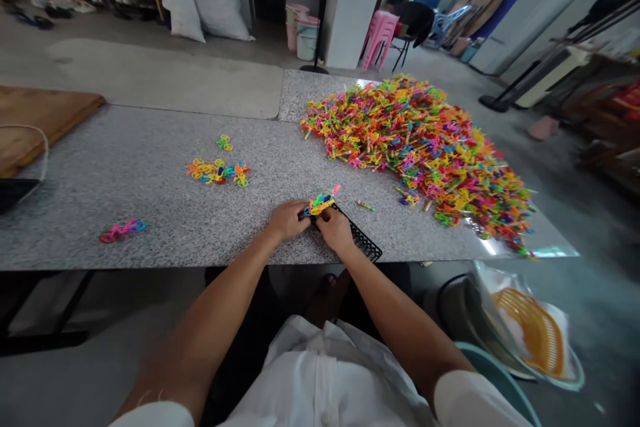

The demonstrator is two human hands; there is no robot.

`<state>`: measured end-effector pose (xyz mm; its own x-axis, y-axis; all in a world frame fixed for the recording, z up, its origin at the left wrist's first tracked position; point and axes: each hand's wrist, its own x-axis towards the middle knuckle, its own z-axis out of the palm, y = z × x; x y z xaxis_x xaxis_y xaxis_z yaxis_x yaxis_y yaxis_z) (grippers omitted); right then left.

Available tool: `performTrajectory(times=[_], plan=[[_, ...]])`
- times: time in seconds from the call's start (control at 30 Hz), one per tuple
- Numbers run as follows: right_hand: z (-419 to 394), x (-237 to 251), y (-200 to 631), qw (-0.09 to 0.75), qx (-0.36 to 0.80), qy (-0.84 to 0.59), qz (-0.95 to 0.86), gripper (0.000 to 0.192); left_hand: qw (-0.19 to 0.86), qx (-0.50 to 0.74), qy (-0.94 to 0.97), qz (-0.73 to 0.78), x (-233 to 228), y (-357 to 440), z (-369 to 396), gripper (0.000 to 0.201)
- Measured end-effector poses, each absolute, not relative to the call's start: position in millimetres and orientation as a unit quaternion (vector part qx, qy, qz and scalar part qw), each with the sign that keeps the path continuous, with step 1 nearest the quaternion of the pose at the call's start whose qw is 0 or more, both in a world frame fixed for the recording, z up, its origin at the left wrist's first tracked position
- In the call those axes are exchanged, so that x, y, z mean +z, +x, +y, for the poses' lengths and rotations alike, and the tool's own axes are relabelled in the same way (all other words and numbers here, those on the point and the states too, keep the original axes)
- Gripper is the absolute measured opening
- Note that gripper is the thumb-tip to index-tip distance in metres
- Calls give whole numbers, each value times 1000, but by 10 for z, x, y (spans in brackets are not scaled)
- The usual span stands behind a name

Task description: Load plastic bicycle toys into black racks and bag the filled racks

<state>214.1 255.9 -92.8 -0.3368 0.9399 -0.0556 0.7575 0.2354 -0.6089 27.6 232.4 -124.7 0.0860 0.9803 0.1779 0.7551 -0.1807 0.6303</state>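
At the table's front edge, my left hand [291,220] and my right hand [336,228] are close together. Between their fingertips is a small bunch of colourful plastic pieces [320,203] in yellow, green, blue and pink. Both hands are closed around the lower side of this bunch; the exact finger grip is partly hidden. Under my right hand lies a black openwork plastic basket [366,241], slanting toward the table edge. A single thin multicoloured stick [365,205] rests on the table just right of the hands.
A large heap of colourful plastic pieces [400,133] covers the table's right side. Smaller groups lie left: one cluster [217,172], a green-yellow piece [225,142] and a pink-red-blue chain [123,230]. A wooden board [45,120] sits far left. Buckets and a yellow basket [533,330] stand below right.
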Motion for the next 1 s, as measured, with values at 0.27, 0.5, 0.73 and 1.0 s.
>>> performTrajectory(times=[0.27, 0.5, 0.73, 1.0], plan=[[2639, -956, 2122, 142, 232, -549, -790, 22, 188, 296, 720, 599, -1203, 303, 2284, 31], [2652, -1016, 2141, 141, 206, -527, -813, 20, 177, 272, 728, 605, -1244, 313, 2316, 35], [2710, -982, 2181, 133, 236, -503, -821, 20, 155, 251, 738, 607, -1283, 299, 2326, 32], [2742, -915, 2178, 82, 240, -503, -826, 19, 147, 241, 746, 604, -1300, 293, 2340, 34]])
